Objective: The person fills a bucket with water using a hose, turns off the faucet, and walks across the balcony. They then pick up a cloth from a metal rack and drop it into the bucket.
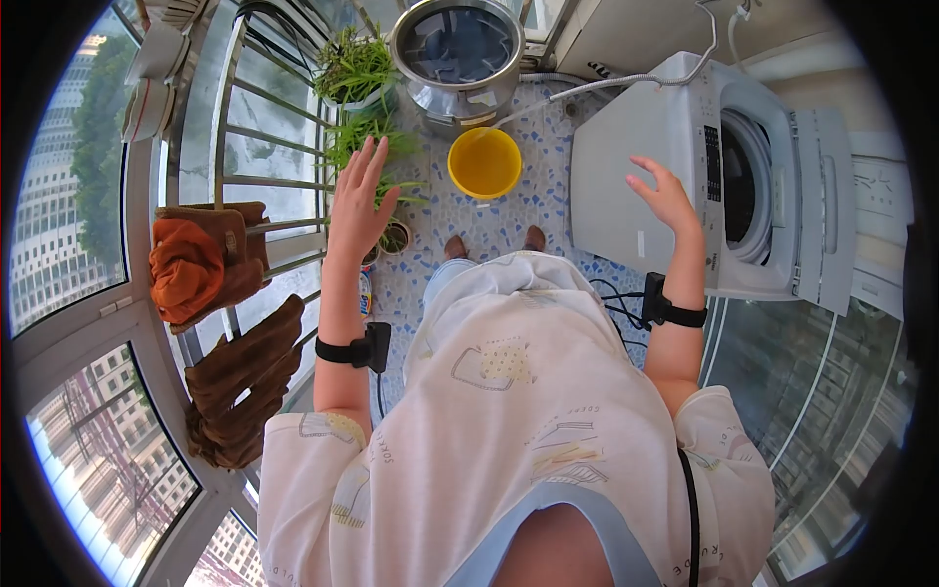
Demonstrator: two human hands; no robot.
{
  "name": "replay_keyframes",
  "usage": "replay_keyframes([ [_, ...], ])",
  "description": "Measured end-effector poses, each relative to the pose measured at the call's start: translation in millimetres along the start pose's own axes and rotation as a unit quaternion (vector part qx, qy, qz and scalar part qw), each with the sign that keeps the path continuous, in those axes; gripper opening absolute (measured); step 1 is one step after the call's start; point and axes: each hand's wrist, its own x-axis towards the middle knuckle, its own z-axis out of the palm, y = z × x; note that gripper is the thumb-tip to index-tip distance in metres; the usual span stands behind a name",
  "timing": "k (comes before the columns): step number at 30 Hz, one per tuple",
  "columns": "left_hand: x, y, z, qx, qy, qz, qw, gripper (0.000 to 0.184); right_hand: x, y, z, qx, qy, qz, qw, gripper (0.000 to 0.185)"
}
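"Printed shirt (509, 411) closest. Holding anything?"
"No. Left hand (362, 203) spread, empty, near plants (354, 73) along the floor's (544, 186) left edge; right hand (667, 199) open, empty, near the washing machine (626, 127), right edge."
"Yellow bucket (484, 164)?"
"Toward the far edge."

The floor tiles (538, 108) have blue and grey-blue flecks on a pale ground, and the bucket (485, 162) on them is bright yellow. From where I stand, the washing machine (626, 161) looks pale grey, with a black control panel (713, 161) along its front edge. The T-shirt (509, 323) is off-white with grey line drawings, yellowish patches and a light blue collar (616, 533). An orange cloth (186, 269) sits against brown fabric (249, 377), near green plants (357, 68).
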Motion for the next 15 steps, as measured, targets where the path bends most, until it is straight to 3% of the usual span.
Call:
replay_keyframes([
  [15,-6,0,4,0.004,-0.006,-0.005,1.000,0.071,-3,1,5,-0.023,-0.010,0.005,1.000,0.045],
])
